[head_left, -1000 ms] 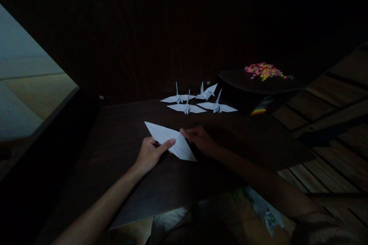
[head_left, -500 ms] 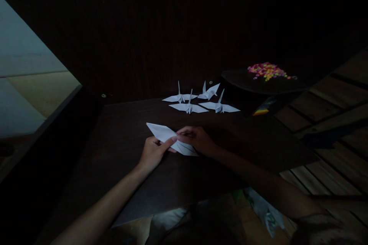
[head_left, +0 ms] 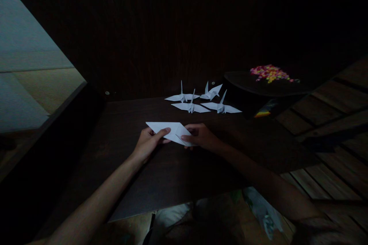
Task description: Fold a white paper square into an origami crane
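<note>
Tilted in the frame half a second ago, the folded white paper (head_left: pixel 176 132) has turned so its upper edge runs nearly level, and the right hand (head_left: pixel 202 136) has slipped toward its right-hand end. Largest in the dim room is a dark wooden back panel (head_left: pixel 161 34) filling 11 to 1 o'clock. Below it the dark brown counter (head_left: pixel 161 176), with faint grain, spreads through 6 o'clock. Slatted wood (head_left: pixel 327 130) lies at 3 to 4 o'clock; a pale wall (head_left: pixel 28 26) shows at 10, past a low, dark side board (head_left: pixel 43 138) toward 9. Between 2 and 3 o'clock, a rounded shelf (head_left: pixel 241 85) carries a heap of pink, red and yellow bits (head_left: pixel 270 73). At 4 to 5 o'clock sits a whitish plastic bag (head_left: pixel 263 208). The paper is over the counter, at 7 o'clock from centre; the left hand (head_left: pixel 148 141) pinches it from its 8 to 9 o'clock side, the right from 3 to 4, thumbs on top. At its 1 to 2 o'clock stand four white paper cranes (head_left: pixel 192 108), two behind two. Under the shelf, a small patch (head_left: pixel 263 114) shows a yellow-orange stripe. Marks on the bag are green; any lettering on bag or patch is too dark to read.
</note>
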A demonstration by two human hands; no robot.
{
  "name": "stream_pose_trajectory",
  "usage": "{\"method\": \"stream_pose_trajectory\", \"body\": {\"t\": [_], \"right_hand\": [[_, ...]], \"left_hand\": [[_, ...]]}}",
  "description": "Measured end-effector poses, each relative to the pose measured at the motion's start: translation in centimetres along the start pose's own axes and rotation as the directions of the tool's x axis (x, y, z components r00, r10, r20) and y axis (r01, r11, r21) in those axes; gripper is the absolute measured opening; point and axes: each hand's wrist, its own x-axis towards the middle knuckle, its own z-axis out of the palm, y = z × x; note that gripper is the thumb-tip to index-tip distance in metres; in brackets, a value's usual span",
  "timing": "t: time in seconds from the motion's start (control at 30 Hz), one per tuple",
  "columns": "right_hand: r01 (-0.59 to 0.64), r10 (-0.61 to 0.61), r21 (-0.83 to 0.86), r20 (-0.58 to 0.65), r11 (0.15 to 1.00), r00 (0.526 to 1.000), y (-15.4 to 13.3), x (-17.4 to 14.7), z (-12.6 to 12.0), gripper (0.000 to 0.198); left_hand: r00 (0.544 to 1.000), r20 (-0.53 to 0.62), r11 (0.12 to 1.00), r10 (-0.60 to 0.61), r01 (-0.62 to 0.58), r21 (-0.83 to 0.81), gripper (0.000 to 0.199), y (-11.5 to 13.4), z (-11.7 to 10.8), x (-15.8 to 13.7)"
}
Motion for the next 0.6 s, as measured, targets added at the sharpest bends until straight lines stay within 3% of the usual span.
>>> {"method": "stream_pose_trajectory", "body": {"t": [0.13, 0.2, 0.27, 0.37, 0.43, 0.5, 0.6], "right_hand": [[-0.014, 0.025, -0.156, 0.063, 0.988, 0.998, 0.0, 0.2, -1.5, 0.040], [-0.017, 0.041, -0.250, 0.093, 0.968, 0.995, 0.1, 0.2, -2.1, 0.040], [0.005, 0.040, -0.360, 0.117, 0.933, 0.992, 0.2, 0.1, -2.3, 0.039], [0.084, -0.025, -0.520, 0.120, 0.850, 0.992, 0.3, 0.1, -2.1, 0.031], [0.121, -0.070, -0.587, 0.110, 0.800, 0.992, 0.2, 0.0, -1.8, 0.027], [0.137, -0.104, -0.639, 0.090, 0.757, 0.991, 0.1, 0.0, -1.5, 0.025], [0.189, -0.225, -0.748, 0.054, 0.637, 0.973, 0.2, 0.1, -1.2, 0.019]], "left_hand": [[0.972, -0.062, 0.950, 0.228, -0.208, 0.233, 0.059, 0.8, -1.5, 0.6], [0.947, 0.006, 0.881, 0.321, -0.300, 0.366, 0.056, 0.8, -1.9, 0.6], [0.914, 0.148, 0.761, 0.379, -0.399, 0.512, 0.045, 0.6, -1.8, 0.3], [0.829, 0.369, 0.535, 0.421, -0.555, 0.637, 0.034, -0.3, -1.2, -0.1], [0.786, 0.450, 0.407, 0.424, -0.609, 0.681, 0.035, -1.0, -0.8, -0.3], [0.774, 0.476, 0.328, 0.417, -0.617, 0.715, 0.036, -1.6, -0.6, -0.2], [0.754, 0.506, 0.289, 0.419, -0.639, 0.713, 0.030, -2.0, -0.6, -0.1]]}}
